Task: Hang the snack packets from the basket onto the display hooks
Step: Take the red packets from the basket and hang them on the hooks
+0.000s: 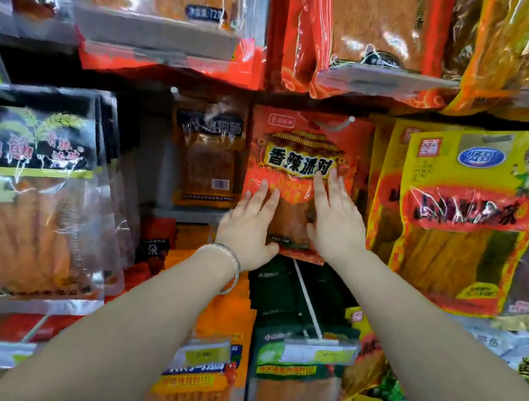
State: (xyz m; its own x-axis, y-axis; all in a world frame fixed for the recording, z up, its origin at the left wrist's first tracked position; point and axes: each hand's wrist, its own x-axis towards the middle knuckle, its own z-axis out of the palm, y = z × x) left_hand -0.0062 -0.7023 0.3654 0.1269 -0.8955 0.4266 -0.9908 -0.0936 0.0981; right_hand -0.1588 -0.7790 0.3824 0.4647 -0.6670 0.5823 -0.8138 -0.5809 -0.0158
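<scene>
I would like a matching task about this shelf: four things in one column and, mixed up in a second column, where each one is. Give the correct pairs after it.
Things
1. red packet
2. yellow packet
3. black-topped packet
4. bracelet

Places
A. far left of the display
B. on the left wrist
C. under both open hands, centre
D. just right of the centre packet

Pairs: 1-C, 2-D, 3-A, 4-B

The left hand and the right hand lie flat on the red packet, fingers spread.
</scene>
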